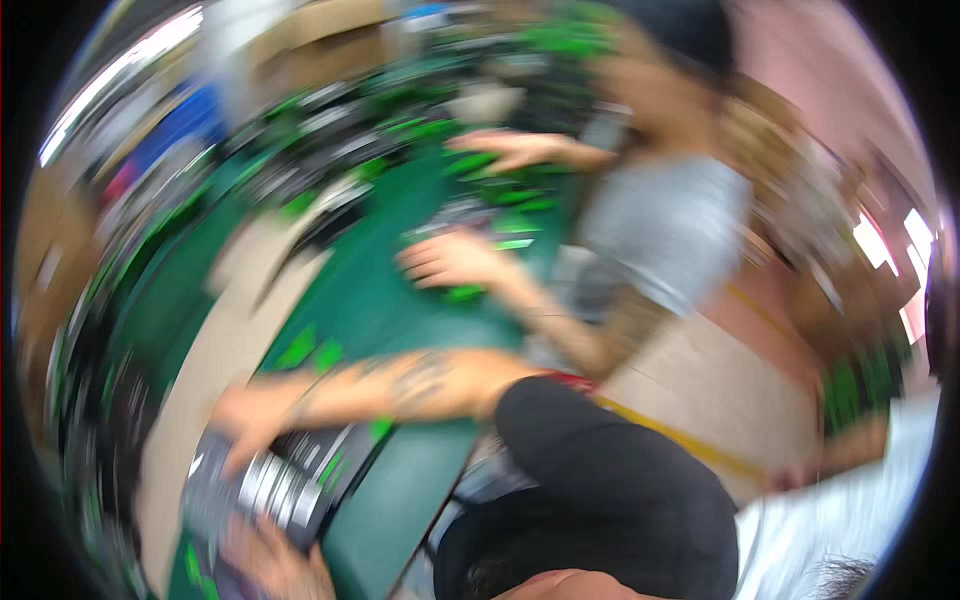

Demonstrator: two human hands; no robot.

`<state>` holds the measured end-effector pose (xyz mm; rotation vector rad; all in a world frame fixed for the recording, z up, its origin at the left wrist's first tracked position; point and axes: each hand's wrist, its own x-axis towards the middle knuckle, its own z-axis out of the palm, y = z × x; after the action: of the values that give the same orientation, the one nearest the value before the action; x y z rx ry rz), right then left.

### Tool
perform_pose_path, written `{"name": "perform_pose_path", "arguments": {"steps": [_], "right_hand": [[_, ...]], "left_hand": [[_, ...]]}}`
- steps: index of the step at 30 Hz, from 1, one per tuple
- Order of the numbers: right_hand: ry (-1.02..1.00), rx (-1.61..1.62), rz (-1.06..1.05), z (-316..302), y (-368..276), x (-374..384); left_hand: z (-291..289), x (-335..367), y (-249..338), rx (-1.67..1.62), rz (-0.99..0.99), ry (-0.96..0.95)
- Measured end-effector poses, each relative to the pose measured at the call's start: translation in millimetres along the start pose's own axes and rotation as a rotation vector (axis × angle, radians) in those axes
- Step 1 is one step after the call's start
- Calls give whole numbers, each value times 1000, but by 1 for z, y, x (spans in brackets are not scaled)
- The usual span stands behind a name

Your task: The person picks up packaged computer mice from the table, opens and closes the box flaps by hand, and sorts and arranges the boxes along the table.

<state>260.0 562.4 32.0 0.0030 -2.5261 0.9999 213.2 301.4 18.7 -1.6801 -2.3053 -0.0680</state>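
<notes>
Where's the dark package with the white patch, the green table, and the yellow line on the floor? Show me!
Dark package [281, 489], head view: on its blurry white patch.
Green table [362, 305], head view: on a bare bit of its top.
Yellow line [682, 437], head view: about halfway along it.

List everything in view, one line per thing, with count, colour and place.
Package: at least one, black and grey, lower left
Table: at least one, green, centre to lower left
Green pieces: several, bright green, on the table
Strip: one, tan, left
Piled items: blurred past counting, black and green, top and left
Boxes: several, brown, top left
Floor: beige, yellow-striped, right
Co-workers: two, in pale grey and white, right
Left hand: one, bare, by the package
Right hand: one, bare, on the package
</notes>
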Motion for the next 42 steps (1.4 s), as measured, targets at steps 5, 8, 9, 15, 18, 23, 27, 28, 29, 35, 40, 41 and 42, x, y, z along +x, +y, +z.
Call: {"name": "perform_pose_path", "arguments": {"steps": [5, 8, 9, 15, 18, 23, 27, 28, 29, 35, 40, 41, 42], "right_hand": [[163, 280, 77, 5, 31, 14], [227, 220, -72, -18, 21, 15], [271, 141, -196, -17, 19, 8], [198, 85, -784, 14, -19, -54], [-198, -28, -511, -2, -30, -119], [-5, -285, -141, -62, -38, -140], [235, -528, 226, -87, 16, -130], [260, -562, 303, -87, 30, -130], [246, -551, 295, -84, 33, -124], [149, -411, 297, -90, 30, -114], [563, 714, 416, -82, 75, -145], [401, 1086, 91, -96, 113, -154], [181, 1444, -261, -102, 126, -149]], "left_hand": [[8, 15, 11, 418, 241, 0], [82, 86, -24, -253, 739, 1247], [87, 84, -26, -353, 724, 1254], [64, 34, -64, -1324, 967, 1123], [23, -27, -64, -949, -140, 474], [-12, -13, -50, -209, -33, -87], [-12, -16, -61, -96, -216, -131], [-8, -11, -57, -76, -213, -124], [-9, -10, -56, -50, -212, -126], [-7, 2, -29, -117, -126, -142], [-3, 7, 0, -325, -114, -2], [-12, 23, 3, -335, -5, 6], [-14, 27, 6, -356, 24, 1]]}}
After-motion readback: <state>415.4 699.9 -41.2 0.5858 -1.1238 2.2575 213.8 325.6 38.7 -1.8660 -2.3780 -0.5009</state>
